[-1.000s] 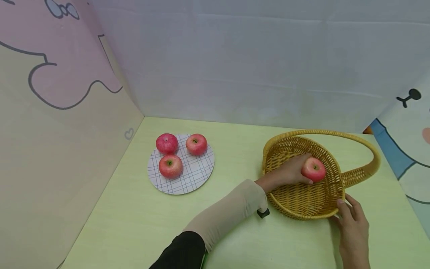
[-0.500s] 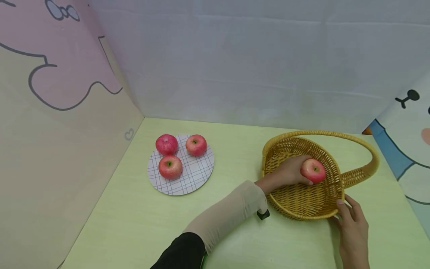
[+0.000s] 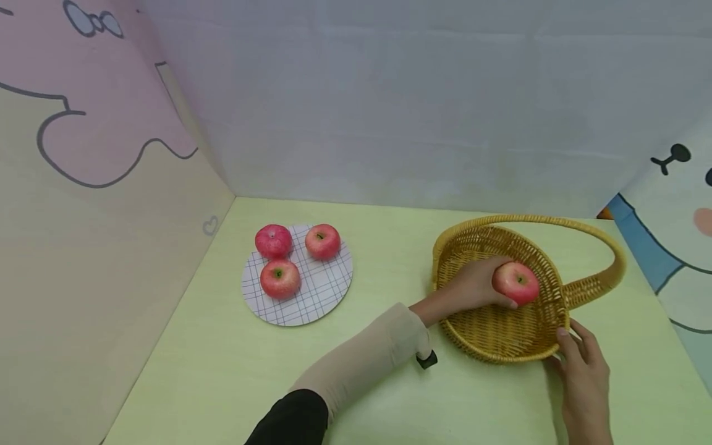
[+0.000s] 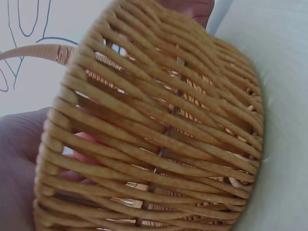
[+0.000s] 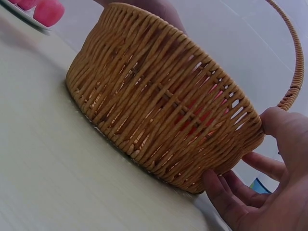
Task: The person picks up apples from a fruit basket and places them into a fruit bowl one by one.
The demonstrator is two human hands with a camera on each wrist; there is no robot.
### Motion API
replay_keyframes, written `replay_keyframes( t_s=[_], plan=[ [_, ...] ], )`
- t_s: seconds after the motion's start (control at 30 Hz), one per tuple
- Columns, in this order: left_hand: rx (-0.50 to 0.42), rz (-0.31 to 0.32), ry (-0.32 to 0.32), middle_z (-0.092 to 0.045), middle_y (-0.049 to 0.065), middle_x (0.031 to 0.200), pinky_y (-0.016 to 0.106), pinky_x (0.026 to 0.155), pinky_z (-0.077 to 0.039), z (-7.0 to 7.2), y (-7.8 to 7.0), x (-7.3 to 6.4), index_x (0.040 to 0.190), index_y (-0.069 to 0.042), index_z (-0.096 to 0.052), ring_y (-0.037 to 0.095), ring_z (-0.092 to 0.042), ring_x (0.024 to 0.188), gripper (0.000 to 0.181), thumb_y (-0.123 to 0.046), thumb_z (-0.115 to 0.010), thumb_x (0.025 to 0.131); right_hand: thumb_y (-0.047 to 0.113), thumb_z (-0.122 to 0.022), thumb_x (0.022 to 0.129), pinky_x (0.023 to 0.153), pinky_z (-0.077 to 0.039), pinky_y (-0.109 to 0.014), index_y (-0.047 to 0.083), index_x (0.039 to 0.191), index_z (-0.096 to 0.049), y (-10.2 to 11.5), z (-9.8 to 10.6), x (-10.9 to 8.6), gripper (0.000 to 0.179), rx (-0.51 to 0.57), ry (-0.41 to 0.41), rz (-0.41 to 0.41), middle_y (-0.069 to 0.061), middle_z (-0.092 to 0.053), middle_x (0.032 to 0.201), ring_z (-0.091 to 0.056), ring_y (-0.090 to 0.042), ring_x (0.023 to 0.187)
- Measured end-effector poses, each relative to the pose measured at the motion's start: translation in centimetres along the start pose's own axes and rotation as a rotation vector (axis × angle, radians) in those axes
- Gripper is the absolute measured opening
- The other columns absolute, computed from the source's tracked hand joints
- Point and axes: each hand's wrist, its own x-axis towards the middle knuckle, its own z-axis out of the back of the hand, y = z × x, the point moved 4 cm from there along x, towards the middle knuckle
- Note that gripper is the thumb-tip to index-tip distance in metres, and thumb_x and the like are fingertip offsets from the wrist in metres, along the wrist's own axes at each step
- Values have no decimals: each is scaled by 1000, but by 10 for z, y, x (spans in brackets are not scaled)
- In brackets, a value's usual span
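A red apple [image 3: 517, 284] is inside the yellow wicker basket [image 3: 495, 337], towards its right side. My left hand [image 3: 473, 285] reaches over the left rim and grips the apple from its left, thumb on the near side. In the left wrist view the woven wall [image 4: 163, 130] hides most of the apple and fingers; some red shows through the gaps. At the basket's near right side, my right hand [image 3: 586, 371] holds the rim, its thumb [image 5: 274, 120] near the top edge and fingers [image 5: 219, 192] against the lower outside wall.
On the left of the table [image 3: 389, 395] lies a round white checked plate [image 3: 325, 290]. It bears two apples [image 3: 280, 279] [image 3: 322, 241] and a darker pink-red fruit [image 3: 273, 241]. The basket's tall handle [image 3: 595, 290] arches to the right. Printed walls stand around the table.
My left forearm has drawn slightly back to the left, with the hand still on the apple, which has shifted slightly left. The right hand keeps its hold on the basket.
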Motion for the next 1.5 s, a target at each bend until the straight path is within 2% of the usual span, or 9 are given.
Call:
replay_keyframes(
  t_s=[0.17,0.37,0.77,0.97,1.17,1.23,1.33,1.5],
  plan=[
    [-35,-23,0,-63,-12,144,10,96,-48,8,-4,-12,155,-26,-48,-1,-61,125,86,-41,-90,81,32,-66,103,70,-53,-14,23,150,-54,1,0,0,50,13,-7,-4,20,-68,107,-60,1,98],
    [-23,-56,-12,-61,-14,146,10,97,-47,22,-12,-30,156,-30,-46,-3,-59,127,88,-45,-89,81,29,-65,104,69,-54,-14,22,150,-54,1,1,-1,48,24,-16,6,20,-69,105,-61,2,96],
    [-11,-140,-33,-60,-16,148,10,100,-47,43,-22,-66,156,-30,-48,-5,-57,129,91,-46,-92,78,27,-66,103,70,-54,-14,22,148,-56,1,-1,1,47,38,6,32,18,-69,105,-62,2,98],
    [10,-169,-85,-60,-17,148,12,102,-47,54,-20,-83,156,-33,-47,-5,-56,131,91,-47,-91,78,30,-66,103,70,-54,-13,22,151,-54,1,-1,1,50,13,-10,11,18,-66,109,-60,2,100],
    [47,-243,-157,-59,-10,149,14,105,-46,64,-19,-101,154,-26,-49,1,-55,135,92,-43,-94,76,32,-66,103,70,-53,-12,23,152,-53,2,-3,1,51,-5,-13,9,17,-63,115,-58,1,104],
    [32,-267,-168,-60,-9,145,14,104,-48,66,-18,-107,152,-24,-50,1,-57,131,92,-40,-96,74,32,-66,103,70,-53,-12,23,152,-53,2,-3,0,51,-4,-13,6,16,-63,116,-58,1,105],
    [6,-267,-183,-61,-9,142,14,102,-49,68,-14,-116,150,-24,-51,1,-57,127,91,-39,-97,73,32,-65,103,70,-53,-12,23,152,-53,2,-2,0,51,1,-2,1,17,-64,115,-59,2,104],
    [-86,-282,-199,-60,-6,140,11,99,-51,71,-5,-131,150,-23,-52,2,-57,122,91,-34,-98,72,32,-65,104,71,-54,-13,23,152,-52,1,-2,0,51,4,9,5,18,-65,114,-60,3,103]
  ],
)
